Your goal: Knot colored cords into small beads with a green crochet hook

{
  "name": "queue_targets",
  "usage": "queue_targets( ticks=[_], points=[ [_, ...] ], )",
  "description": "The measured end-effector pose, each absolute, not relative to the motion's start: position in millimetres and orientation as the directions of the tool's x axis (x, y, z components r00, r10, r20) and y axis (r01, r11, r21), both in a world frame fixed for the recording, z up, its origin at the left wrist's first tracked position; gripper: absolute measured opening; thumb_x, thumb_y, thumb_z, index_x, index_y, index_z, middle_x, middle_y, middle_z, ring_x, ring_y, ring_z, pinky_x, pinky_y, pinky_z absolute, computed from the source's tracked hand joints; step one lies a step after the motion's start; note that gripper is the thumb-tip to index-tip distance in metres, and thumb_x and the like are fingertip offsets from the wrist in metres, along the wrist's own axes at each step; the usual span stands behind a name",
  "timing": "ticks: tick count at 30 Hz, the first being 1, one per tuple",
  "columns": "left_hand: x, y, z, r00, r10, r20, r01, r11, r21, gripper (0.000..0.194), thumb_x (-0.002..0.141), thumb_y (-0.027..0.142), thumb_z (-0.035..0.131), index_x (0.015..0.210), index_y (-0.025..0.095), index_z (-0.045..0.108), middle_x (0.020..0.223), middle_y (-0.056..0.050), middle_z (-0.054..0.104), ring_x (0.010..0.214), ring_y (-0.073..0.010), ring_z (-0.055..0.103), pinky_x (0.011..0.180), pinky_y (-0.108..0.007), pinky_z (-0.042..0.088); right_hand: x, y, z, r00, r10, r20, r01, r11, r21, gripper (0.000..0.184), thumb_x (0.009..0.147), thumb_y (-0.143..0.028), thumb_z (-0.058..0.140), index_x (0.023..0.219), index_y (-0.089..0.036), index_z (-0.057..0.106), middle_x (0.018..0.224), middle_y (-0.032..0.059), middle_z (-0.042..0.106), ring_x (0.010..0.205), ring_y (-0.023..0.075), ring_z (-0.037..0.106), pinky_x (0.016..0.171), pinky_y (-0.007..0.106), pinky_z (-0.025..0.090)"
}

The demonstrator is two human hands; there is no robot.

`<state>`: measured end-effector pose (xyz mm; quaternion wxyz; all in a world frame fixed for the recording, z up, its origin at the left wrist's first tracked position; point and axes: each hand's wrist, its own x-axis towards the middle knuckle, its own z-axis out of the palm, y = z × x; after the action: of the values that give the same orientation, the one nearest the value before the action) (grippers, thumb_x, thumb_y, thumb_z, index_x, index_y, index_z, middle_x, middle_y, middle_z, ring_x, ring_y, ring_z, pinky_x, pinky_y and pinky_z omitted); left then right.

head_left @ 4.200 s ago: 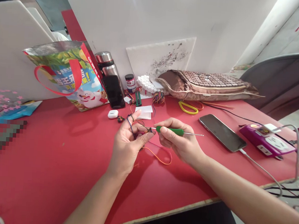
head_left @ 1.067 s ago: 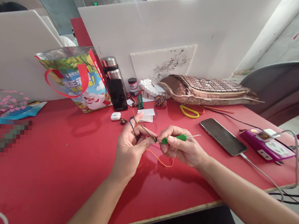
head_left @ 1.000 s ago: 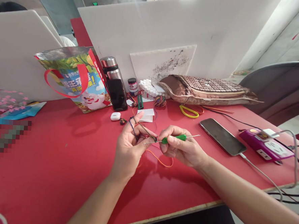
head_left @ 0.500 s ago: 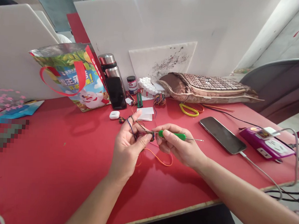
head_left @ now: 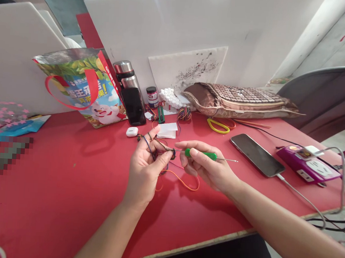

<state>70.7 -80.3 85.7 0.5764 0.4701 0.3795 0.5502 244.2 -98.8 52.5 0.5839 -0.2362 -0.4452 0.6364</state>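
My right hand (head_left: 207, 164) is closed around the green handle of a crochet hook (head_left: 204, 154), which has a thin metal shaft at each end. The shaft's left end reaches a small dark piece of yarn work (head_left: 173, 154). My left hand (head_left: 147, 166) pinches that piece between thumb and fingers, and dark blue yarn (head_left: 148, 145) loops over its raised index finger. An orange cord (head_left: 186, 186) trails in a curve onto the table below the hands. The fingertips partly hide the stitches.
Behind the hands lie folded white paper (head_left: 167, 130), an earbud case (head_left: 131, 132), a yarn ball (head_left: 184, 113) and yellow-handled scissors (head_left: 218, 126). A phone (head_left: 257, 155) and purple power strip (head_left: 307, 164) with cables are at right. A shopping bag (head_left: 84, 88) and propped phone (head_left: 133, 106) stand at left.
My right hand and the crochet hook have shifted slightly right, drawing the shaft back from the yarn work. My left hand has moved a little left, still pinching the piece.
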Motion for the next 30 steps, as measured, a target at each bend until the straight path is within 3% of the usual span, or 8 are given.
queue_targets(
  ticks=[3, 7, 16, 25, 30],
  points=[
    [71.6, -81.2, 83.2, 0.116, 0.988, 0.099, -0.255, -0.066, 0.965, 0.063, 0.078, 0.021, 0.086, 0.138, 0.023, 0.067, 0.079, 0.005, 0.062, 0.073, -0.0115, 0.058, 0.069, -0.024, 0.050, 241.1, -101.1, 51.0, -0.155, 0.960, 0.234, -0.422, 0.150, -0.894, 0.035, 0.097, -0.048, 0.080, 0.118, -0.020, 0.083, 0.076, 0.0022, 0.069, 0.059, 0.0103, 0.053, 0.055, 0.026, 0.042],
    [73.6, -82.2, 80.9, 0.125, 0.983, 0.132, -0.221, -0.102, 0.970, 0.063, 0.080, 0.022, 0.085, 0.140, 0.022, 0.066, 0.078, 0.005, 0.060, 0.073, -0.0123, 0.059, 0.070, -0.026, 0.051, 238.3, -102.2, 53.2, -0.075, 0.971, 0.225, -0.345, 0.186, -0.920, 0.035, 0.094, -0.051, 0.082, 0.105, -0.018, 0.083, 0.073, 0.0010, 0.067, 0.056, 0.0099, 0.052, 0.054, 0.027, 0.044],
    [73.4, -81.9, 77.7, 0.100, 0.983, 0.156, -0.159, -0.139, 0.977, 0.059, 0.085, 0.025, 0.083, 0.141, 0.023, 0.064, 0.083, 0.005, 0.061, 0.075, -0.0113, 0.060, 0.070, -0.025, 0.050, 238.4, -101.8, 57.4, -0.052, 0.975, 0.217, -0.362, 0.184, -0.914, 0.035, 0.091, -0.051, 0.085, 0.097, -0.017, 0.079, 0.072, 0.0008, 0.070, 0.051, 0.0096, 0.054, 0.048, 0.026, 0.044],
    [74.0, -80.1, 81.8, 0.092, 0.992, 0.089, -0.236, -0.065, 0.969, 0.059, 0.082, 0.024, 0.084, 0.138, 0.020, 0.064, 0.084, 0.003, 0.064, 0.064, -0.0087, 0.052, 0.056, -0.021, 0.043, 239.8, -98.7, 53.4, -0.076, 0.972, 0.220, -0.454, 0.163, -0.876, 0.027, 0.093, -0.044, 0.084, 0.100, -0.018, 0.080, 0.077, 0.0018, 0.075, 0.052, 0.0100, 0.059, 0.053, 0.027, 0.048],
    [73.6, -81.4, 82.8, 0.103, 0.992, 0.074, -0.268, -0.044, 0.962, 0.059, 0.082, 0.023, 0.084, 0.137, 0.021, 0.065, 0.085, 0.003, 0.064, 0.068, -0.0096, 0.055, 0.059, -0.021, 0.044, 240.7, -98.8, 54.6, -0.085, 0.973, 0.212, -0.464, 0.150, -0.873, 0.025, 0.093, -0.042, 0.084, 0.100, -0.018, 0.080, 0.076, 0.0017, 0.075, 0.053, 0.0107, 0.059, 0.054, 0.028, 0.048]
  ],
)
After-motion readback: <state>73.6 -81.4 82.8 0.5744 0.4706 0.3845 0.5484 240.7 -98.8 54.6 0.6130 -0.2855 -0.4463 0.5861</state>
